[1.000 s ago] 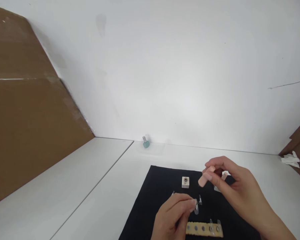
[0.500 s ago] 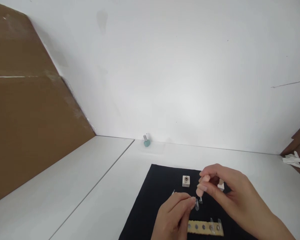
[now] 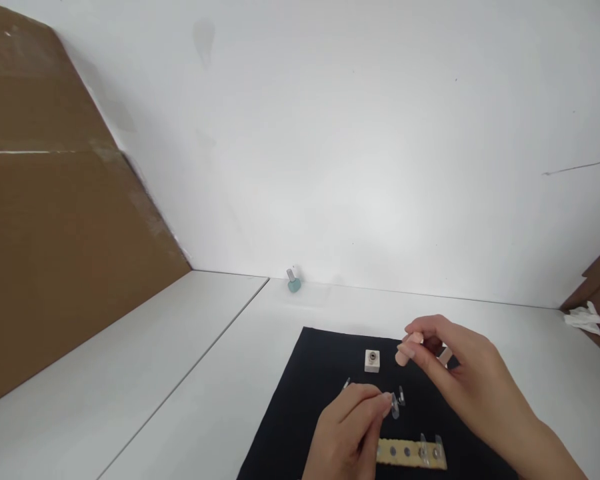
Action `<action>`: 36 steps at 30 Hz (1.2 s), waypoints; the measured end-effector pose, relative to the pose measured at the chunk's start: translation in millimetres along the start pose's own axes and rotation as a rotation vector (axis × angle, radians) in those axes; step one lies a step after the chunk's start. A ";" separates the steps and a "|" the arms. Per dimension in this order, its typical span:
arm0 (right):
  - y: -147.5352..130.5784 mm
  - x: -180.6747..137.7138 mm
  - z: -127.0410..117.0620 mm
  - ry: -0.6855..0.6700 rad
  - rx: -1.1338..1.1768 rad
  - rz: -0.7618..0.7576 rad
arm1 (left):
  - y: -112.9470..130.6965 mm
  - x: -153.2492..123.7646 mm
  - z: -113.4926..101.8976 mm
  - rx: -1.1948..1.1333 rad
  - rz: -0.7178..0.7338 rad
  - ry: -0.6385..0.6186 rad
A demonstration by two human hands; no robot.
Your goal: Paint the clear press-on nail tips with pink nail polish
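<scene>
The single view, from the person's head, faces forward and down: wall (image 3: 380, 147) across the upper frame, table (image 3: 195, 373) below, the left hand (image 3: 347, 425) and right hand (image 3: 473, 377) at close range, lower right of centre.

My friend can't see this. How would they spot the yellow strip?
Find the black mat on the white table. Near the picture's bottom edge, right of the left hand, lies the yellow strip. Unlike the white block, it's long, with a row of grey dots.

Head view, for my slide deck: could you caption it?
Over a black mat, the left hand pinches a small clear piece; the right hand holds a pink stick.
</scene>
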State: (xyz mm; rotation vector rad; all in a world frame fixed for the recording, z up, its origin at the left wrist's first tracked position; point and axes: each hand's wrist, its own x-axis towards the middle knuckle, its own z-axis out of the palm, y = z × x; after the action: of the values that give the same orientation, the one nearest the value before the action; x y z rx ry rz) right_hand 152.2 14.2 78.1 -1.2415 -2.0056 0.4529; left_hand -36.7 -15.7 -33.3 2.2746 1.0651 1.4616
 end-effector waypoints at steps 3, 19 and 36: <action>-2.5 -0.3 -0.1 -0.110 0.052 -0.013 | 0.9 1.2 -0.3 -0.016 -0.004 -0.011; 6.8 0.1 -0.4 0.054 -0.143 -0.033 | 3.6 3.1 1.1 -0.076 -0.104 0.005; -2.9 -6.7 -38.8 0.561 -0.077 -0.013 | -2.2 -44.6 52.4 -0.182 -0.596 -0.169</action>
State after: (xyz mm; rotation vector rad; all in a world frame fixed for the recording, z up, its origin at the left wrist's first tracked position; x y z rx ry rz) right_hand 180.6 4.0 103.6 -1.2336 -1.5584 0.0081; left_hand -3.1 -35.2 -90.1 1.7072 1.3386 1.0513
